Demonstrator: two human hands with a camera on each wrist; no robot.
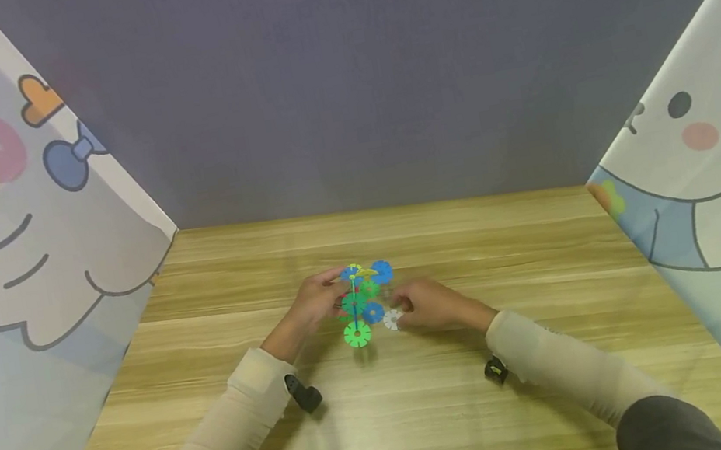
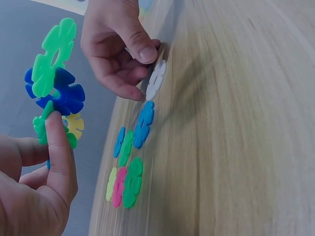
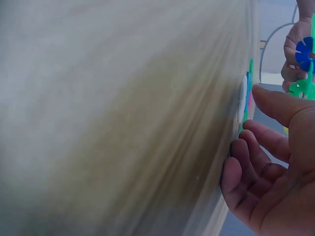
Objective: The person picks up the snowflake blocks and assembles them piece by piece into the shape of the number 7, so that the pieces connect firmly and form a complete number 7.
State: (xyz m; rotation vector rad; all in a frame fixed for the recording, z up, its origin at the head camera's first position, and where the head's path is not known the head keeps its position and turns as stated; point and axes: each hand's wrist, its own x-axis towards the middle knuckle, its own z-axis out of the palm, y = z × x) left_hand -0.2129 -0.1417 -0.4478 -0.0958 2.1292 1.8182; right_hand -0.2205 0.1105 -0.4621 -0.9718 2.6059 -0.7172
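In the left wrist view my left hand [image 2: 37, 196] grips a joined stack of slotted plastic snowflake discs, raised above the table. A light green disc [image 2: 67, 34] tops it, then a dark blue disc [image 2: 71, 98], with another green disc and a yellow disc [image 2: 76, 125] by the fingertips. My right hand [image 1: 432, 302] is low over the table, fingers loosely bent. Its thumb and fingertips are right at the edge of a white disc [image 2: 156, 81], which lies flat. Beside the white disc lies a blue disc [image 2: 144, 124].
More loose discs lie on the wooden table [image 1: 406, 422]: a green disc [image 2: 133, 183], a pink disc [image 2: 118, 189], a yellow disc [image 2: 111, 184], and another green and blue one. A grey wall [image 1: 339, 87] rises behind, with cartoon-printed panels at both sides.
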